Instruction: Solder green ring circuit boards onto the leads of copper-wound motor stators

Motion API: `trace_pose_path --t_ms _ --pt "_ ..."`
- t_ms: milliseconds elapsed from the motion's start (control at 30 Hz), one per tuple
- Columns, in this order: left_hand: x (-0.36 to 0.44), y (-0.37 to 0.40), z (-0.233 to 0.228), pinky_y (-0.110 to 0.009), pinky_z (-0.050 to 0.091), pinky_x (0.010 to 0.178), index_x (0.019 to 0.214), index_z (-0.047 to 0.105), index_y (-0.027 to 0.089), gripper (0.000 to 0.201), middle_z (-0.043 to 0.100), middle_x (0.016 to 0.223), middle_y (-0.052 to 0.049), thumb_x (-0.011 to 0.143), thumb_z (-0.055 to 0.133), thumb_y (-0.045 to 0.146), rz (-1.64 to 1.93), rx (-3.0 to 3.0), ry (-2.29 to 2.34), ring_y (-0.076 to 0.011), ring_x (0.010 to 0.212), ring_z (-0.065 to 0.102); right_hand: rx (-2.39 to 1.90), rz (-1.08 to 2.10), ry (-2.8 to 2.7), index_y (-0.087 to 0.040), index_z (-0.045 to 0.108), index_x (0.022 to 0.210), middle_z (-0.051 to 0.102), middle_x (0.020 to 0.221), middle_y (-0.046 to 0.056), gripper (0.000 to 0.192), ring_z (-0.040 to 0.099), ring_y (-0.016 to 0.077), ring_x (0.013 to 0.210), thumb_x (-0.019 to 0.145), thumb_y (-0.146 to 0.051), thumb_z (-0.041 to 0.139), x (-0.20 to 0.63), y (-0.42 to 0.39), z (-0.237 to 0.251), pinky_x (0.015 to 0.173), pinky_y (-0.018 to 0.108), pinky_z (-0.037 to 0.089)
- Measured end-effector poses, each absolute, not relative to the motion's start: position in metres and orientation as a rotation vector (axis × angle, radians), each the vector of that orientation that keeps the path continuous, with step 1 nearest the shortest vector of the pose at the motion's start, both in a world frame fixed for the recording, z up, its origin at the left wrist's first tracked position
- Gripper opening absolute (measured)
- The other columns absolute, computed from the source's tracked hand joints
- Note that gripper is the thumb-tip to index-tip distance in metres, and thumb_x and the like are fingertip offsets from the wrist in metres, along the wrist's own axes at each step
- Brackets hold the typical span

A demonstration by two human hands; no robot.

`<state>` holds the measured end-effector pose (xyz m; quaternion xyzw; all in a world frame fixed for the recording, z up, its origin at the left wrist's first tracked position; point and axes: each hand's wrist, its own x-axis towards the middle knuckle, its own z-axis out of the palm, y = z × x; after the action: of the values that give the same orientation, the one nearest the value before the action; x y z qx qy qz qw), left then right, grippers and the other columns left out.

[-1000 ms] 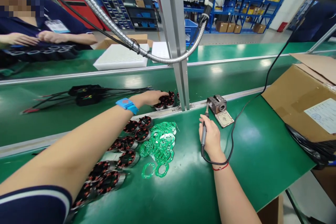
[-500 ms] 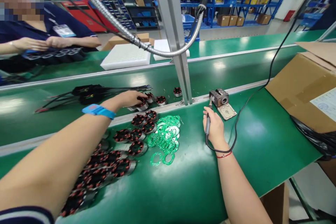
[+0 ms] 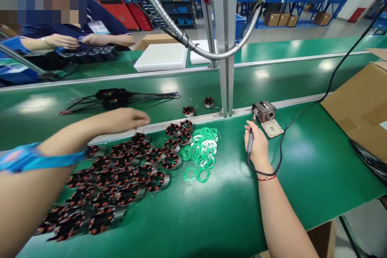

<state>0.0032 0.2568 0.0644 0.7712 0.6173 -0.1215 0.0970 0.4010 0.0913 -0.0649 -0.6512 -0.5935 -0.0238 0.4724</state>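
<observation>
My left hand (image 3: 133,121), slightly blurred, hovers over the back of a group of motor stators (image 3: 152,155) with copper windings. Its fingers are loosely bent and a little apart, with nothing visible between them. In my right hand (image 3: 256,141) is a soldering iron (image 3: 250,140), its tip up by the metal iron stand (image 3: 266,111). Beside the stators lies a heap of thin green ring-shaped circuit boards (image 3: 202,145). Two more stators, one of them a small wound ring (image 3: 188,111), sit behind the metal rail.
Black wired parts (image 3: 113,97) lie beyond the rail on the left. An upright metal post (image 3: 226,68) and a flexible metal conduit (image 3: 208,53) stand ahead. A cardboard box (image 3: 356,105) is at right. Across the bench, a co-worker's hands (image 3: 75,41) work near white foam trays (image 3: 161,57).
My left hand has drawn back from the stators behind the rail to above the front group, and some stators it was at have gone from there. The view has shifted left. My right hand stays put.
</observation>
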Motion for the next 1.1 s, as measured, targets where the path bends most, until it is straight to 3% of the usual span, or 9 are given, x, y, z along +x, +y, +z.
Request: trace_pose_path --t_ms 67,133,300,400,500,600,733,967,1100 --pt "0.034 0.276 0.055 -0.03 0.052 0.104 0.126 0.073 0.022 0.053 0.077 0.129 -0.003 0.084 0.05 0.044 -0.301 2.362 1.715 -0.0244 0.115 0.07 -1.601 -0.067 -1.432 -0.019 0.067 0.128 0.081 0.107 0.011 0.036 0.078 0.0241 0.093 0.098 -0.02 0.048 0.403 0.091 -0.065 0.089 0.041 0.062" --pt "0.067 0.291 0.036 -0.032 0.049 0.108 0.147 0.057 0.02 0.064 0.07 0.141 -0.006 0.088 0.048 0.044 -0.28 2.417 1.664 -0.0256 0.124 0.066 -1.599 -0.074 -1.426 -0.019 0.067 0.127 0.081 0.106 0.011 0.035 0.078 0.0245 0.093 0.098 -0.021 0.048 0.405 0.091 -0.065 0.089 0.041 0.062" --pt "0.118 0.31 -0.009 -0.051 0.04 0.112 0.154 0.045 0.013 0.076 0.071 0.131 -0.023 0.084 0.058 0.039 -0.325 2.46 1.84 -0.0434 0.139 0.051 -1.609 -0.075 -1.406 -0.02 0.068 0.126 0.081 0.106 0.01 0.034 0.077 0.024 0.092 0.098 -0.022 0.048 0.407 0.092 -0.065 0.088 0.04 0.062" --pt "0.128 0.318 -0.017 -0.054 0.036 0.113 0.158 0.036 0.012 0.076 0.07 0.128 -0.025 0.088 0.053 0.038 -0.316 2.454 1.918 -0.0443 0.139 0.048 -1.624 -0.051 -1.427 -0.02 0.068 0.127 0.081 0.107 0.01 0.035 0.076 0.0237 0.093 0.098 -0.02 0.048 0.402 0.091 -0.064 0.089 0.04 0.061" --pt "0.137 0.326 -0.019 -0.053 0.038 0.11 0.16 0.031 0.018 0.076 0.068 0.134 -0.023 0.09 0.051 0.04 -0.33 2.429 1.891 -0.0435 0.139 0.047 -1.643 -0.032 -1.463 -0.019 0.068 0.128 0.081 0.107 0.01 0.035 0.075 0.0241 0.093 0.098 -0.018 0.048 0.397 0.09 -0.063 0.089 0.039 0.061" --pt "0.148 0.331 -0.024 -0.054 0.041 0.108 0.16 0.032 0.028 0.076 0.064 0.14 -0.021 0.089 0.056 0.042 -0.34 2.387 1.857 -0.0444 0.139 0.047 -1.655 -0.034 -1.488 -0.019 0.067 0.129 0.081 0.107 0.01 0.036 0.075 0.0241 0.094 0.099 -0.017 0.048 0.395 0.089 -0.061 0.089 0.039 0.06" --pt "0.154 0.332 -0.03 -0.057 0.043 0.105 0.159 0.034 0.026 0.078 0.064 0.139 -0.023 0.086 0.058 0.041 -0.283 2.324 1.908 -0.0454 0.135 0.051 -1.671 -0.026 -1.506 -0.02 0.067 0.13 0.081 0.108 0.009 0.036 0.074 0.0236 0.093 0.099 -0.017 0.049 0.395 0.088 -0.06 0.088 0.038 0.06" --pt "0.16 0.331 -0.035 -0.067 0.037 0.11 0.14 0.063 0.027 0.065 0.062 0.143 -0.022 0.086 0.056 0.064 -0.258 2.263 1.953 -0.0511 0.141 0.041 -1.635 -0.052 -1.512 -0.02 0.068 0.128 0.081 0.109 0.011 0.036 0.075 0.0243 0.094 0.098 -0.017 0.049 0.399 0.089 -0.06 0.091 0.04 0.061" --pt "0.138 0.333 -0.018 -0.071 0.033 0.112 0.129 0.072 0.026 0.067 0.07 0.133 -0.02 0.085 0.055 0.073 -0.246 2.176 1.981 -0.0544 0.141 0.042 -1.606 -0.056 -1.497 -0.019 0.067 0.128 0.081 0.108 0.011 0.036 0.076 0.0241 0.095 0.098 -0.019 0.048 0.405 0.09 -0.058 0.093 0.041 0.061"
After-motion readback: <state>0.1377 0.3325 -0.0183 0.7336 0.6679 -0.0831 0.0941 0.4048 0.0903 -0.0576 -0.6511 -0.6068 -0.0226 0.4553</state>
